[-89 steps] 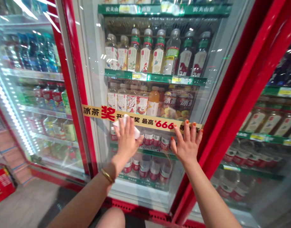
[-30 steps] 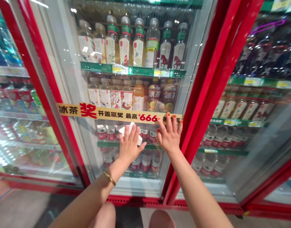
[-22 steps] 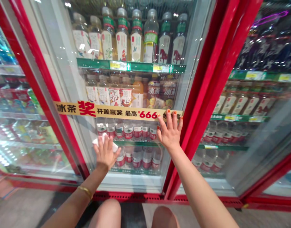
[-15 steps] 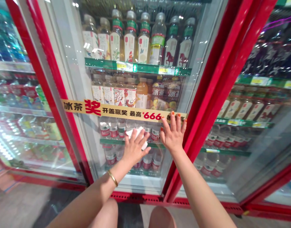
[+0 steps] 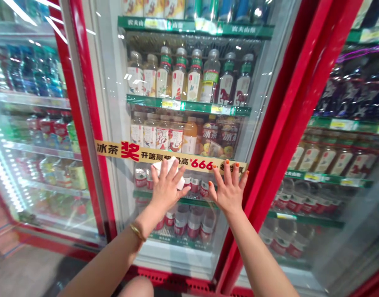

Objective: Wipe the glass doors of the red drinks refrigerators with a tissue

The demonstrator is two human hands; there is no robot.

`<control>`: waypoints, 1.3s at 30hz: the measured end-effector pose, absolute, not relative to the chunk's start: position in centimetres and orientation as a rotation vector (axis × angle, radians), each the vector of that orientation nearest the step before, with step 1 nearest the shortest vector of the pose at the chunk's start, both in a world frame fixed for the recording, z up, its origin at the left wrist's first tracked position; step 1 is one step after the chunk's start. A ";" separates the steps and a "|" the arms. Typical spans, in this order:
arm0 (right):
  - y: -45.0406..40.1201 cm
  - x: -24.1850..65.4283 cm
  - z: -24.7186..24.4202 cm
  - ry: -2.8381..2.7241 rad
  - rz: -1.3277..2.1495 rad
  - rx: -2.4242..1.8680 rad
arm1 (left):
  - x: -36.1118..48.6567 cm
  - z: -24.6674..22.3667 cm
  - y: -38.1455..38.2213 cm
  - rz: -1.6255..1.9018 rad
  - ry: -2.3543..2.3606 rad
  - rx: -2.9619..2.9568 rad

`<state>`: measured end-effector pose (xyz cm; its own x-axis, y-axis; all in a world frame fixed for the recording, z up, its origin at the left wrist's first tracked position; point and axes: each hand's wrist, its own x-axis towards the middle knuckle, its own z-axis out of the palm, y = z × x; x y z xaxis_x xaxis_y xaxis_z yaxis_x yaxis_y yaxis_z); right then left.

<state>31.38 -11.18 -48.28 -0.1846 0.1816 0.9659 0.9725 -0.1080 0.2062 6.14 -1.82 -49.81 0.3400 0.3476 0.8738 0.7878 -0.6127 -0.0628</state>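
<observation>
White cloth (image 5: 180, 182): flat, angular, partly hidden under your spread left hand (image 5: 164, 189). Your right hand (image 5: 230, 194) is spread on the glass door (image 5: 189, 256).

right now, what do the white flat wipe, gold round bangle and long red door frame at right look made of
White flat wipe: matte paper or cloth, unclear which, showing no shine. Gold round bangle: probably polished metal, from its glint. Long red door frame: glossy painted metal or plastic, showing pale highlights.
</observation>
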 end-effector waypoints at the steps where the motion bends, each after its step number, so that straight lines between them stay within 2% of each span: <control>1: -11.2 31.4 -48.2 -1.424 -1.371 -1.331 | 4.8 -50.2 -1.6 -1.181 -0.982 -2.155; 3: -11.2 31.7 -48.3 -1.424 -1.377 -1.326 | 1.3 -50.0 -0.7 -1.208 -1.086 -2.143; 6: -11.5 31.8 -48.4 -1.430 -1.375 -1.334 | -3.1 -46.7 1.0 -1.438 -1.349 -1.971; 9: -11.8 30.3 -47.9 -1.420 -1.347 -1.345 | -3.4 -44.0 1.6 -1.536 -1.324 -1.913; 11: -11.5 28.0 -46.7 -1.483 -1.346 -1.306 | -2.2 -44.8 1.5 -1.417 -1.158 -2.027; 14: -10.2 23.6 -43.8 -1.705 -1.385 -1.194 | -1.7 -48.9 1.2 -1.228 -0.979 -2.163; 17: -8.2 20.3 -40.6 -1.944 -1.395 -1.127 | -3.9 -51.8 1.7 -1.285 -1.058 -2.085; 22: -6.1 19.1 -38.6 -2.050 -1.481 -1.038 | -4.8 -50.0 2.6 -1.518 -1.174 -1.809; 27: -6.0 19.4 -39.1 -2.000 -1.517 -1.017 | -3.1 -51.3 2.2 -1.298 -0.876 -1.936; 30: -6.0 19.3 -39.1 -2.002 -1.506 -1.017 | -5.1 -52.0 2.7 -1.339 -0.955 -1.893; 34: -5.9 19.3 -39.1 -2.001 -1.494 -1.013 | -5.4 -48.0 3.3 -1.596 -1.268 -1.709; 37: -5.9 19.3 -39.1 -1.979 -1.517 -1.004 | -3.0 -46.0 2.5 -1.535 -1.129 -1.772; 39: -5.9 19.3 -39.1 -1.969 -1.536 -0.991 | -2.1 -46.9 1.9 -1.408 -0.957 -1.847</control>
<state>19.31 -5.89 -39.13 -0.6400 0.2622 0.7223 0.7644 0.1213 0.6332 -2.11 1.87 -46.93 0.1692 0.1765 0.9697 0.8366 -0.5458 -0.0466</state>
